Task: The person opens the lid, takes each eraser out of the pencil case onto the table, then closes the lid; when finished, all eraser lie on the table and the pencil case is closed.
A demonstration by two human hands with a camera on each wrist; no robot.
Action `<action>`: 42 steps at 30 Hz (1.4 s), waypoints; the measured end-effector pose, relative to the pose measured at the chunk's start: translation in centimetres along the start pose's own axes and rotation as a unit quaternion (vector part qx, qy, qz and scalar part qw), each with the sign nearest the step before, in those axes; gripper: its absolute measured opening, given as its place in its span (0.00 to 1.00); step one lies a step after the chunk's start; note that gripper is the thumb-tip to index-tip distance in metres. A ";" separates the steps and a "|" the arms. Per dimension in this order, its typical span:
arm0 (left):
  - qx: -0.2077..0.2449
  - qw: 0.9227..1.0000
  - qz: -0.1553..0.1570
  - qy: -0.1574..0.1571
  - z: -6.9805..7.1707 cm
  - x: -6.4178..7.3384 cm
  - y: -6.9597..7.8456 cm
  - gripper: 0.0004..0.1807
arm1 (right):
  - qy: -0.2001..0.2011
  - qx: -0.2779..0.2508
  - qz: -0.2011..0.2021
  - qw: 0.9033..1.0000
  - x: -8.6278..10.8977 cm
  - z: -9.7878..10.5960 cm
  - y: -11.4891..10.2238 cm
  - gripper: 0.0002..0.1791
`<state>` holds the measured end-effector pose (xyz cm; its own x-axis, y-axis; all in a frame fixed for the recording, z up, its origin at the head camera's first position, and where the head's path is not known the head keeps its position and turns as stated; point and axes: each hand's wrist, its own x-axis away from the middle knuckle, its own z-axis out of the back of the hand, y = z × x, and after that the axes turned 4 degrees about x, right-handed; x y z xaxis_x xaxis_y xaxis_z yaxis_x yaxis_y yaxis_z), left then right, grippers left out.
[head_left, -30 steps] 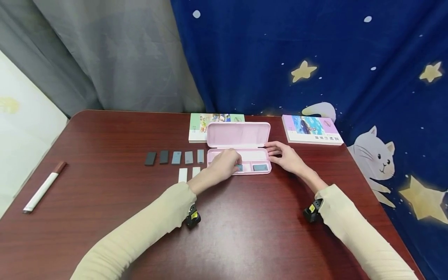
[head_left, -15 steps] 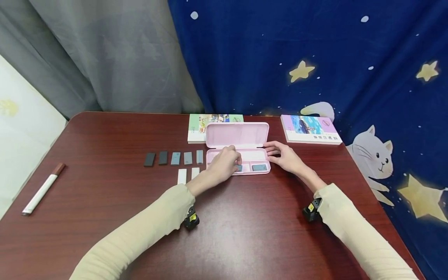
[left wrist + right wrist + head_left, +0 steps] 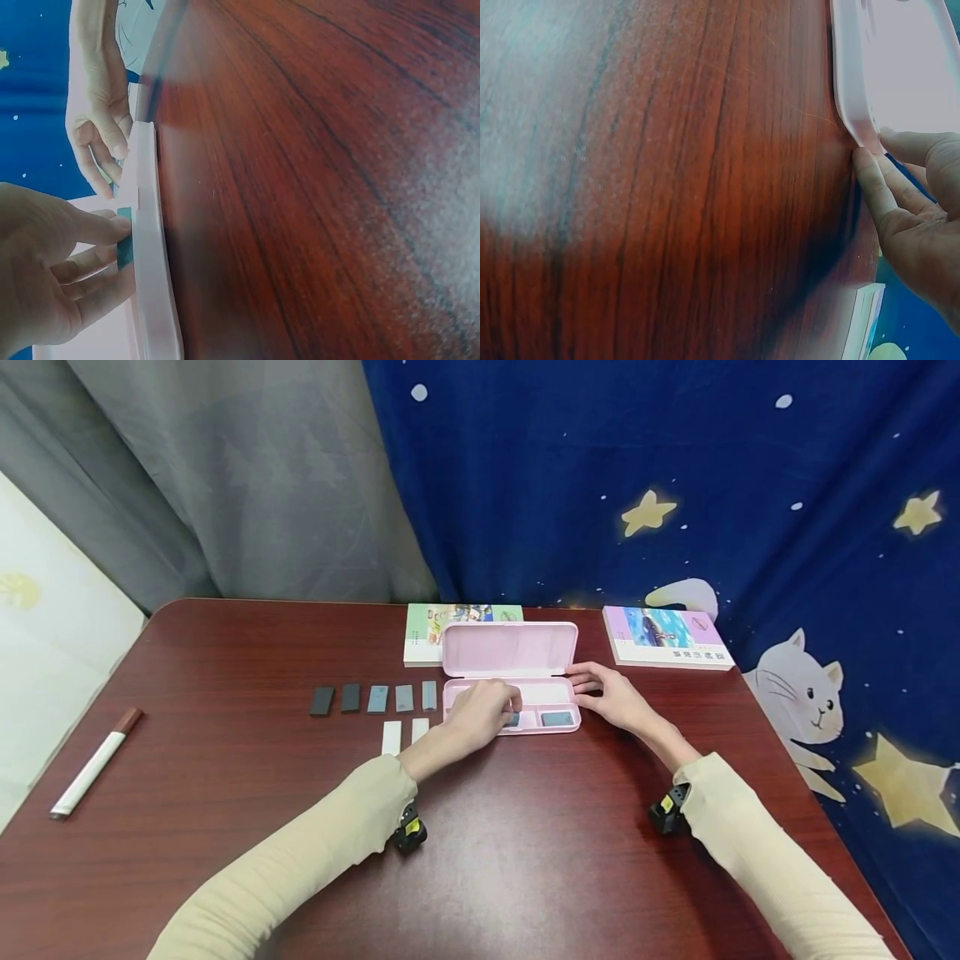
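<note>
A pink pencil case (image 3: 510, 650) lies on the table with its lid raised. My left hand (image 3: 480, 708) is over the left part of its tray. There it pinches a small blue-grey eraser (image 3: 125, 238) between thumb and fingers, low inside the case wall in the left wrist view. A second blue-grey eraser (image 3: 557, 719) lies in the right front compartment. At the case's right end is my right hand (image 3: 611, 697), its fairly straight fingertips touching the corner near the hinge, as the right wrist view shows.
Left of the case, dark and blue-grey blocks (image 3: 378, 699) form a row, with white blocks (image 3: 392, 737) in front. A brown-capped white marker (image 3: 96, 764) lies far left. Behind stand a green-edged book (image 3: 420, 635) and a purple-edged book (image 3: 667, 639) near the curtain.
The left hand stays at the same compartment, with only a slight shift of its fingers. The right hand and the case hold their places.
</note>
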<state>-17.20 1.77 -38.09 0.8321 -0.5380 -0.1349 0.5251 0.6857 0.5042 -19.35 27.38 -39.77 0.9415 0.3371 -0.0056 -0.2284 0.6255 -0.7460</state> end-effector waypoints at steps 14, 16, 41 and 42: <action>0.025 0.999 0.030 0.021 0.7 0.5 -0.3 0.09 | -0.015 -0.020 -0.009 1.000 1.2 0.6 -4.3 0.24; 0.030 0.999 0.029 0.028 0.9 0.6 -0.2 0.08 | -0.015 -0.019 -0.009 1.000 1.3 0.5 -4.3 0.24; 0.372 0.915 0.149 0.049 2.8 2.8 -1.8 0.12 | 0.007 0.007 0.001 1.000 0.0 -0.2 0.0 0.24; 0.382 0.910 0.155 0.047 2.7 2.8 -1.9 0.12 | 0.006 0.007 0.001 1.000 0.0 -0.2 0.0 0.24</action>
<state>-16.34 -2.39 -37.09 0.9494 -0.3079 0.0615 0.0139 0.2370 0.9714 -19.27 27.25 -39.86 0.9440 0.3296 -0.0144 -0.2331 0.6354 -0.7361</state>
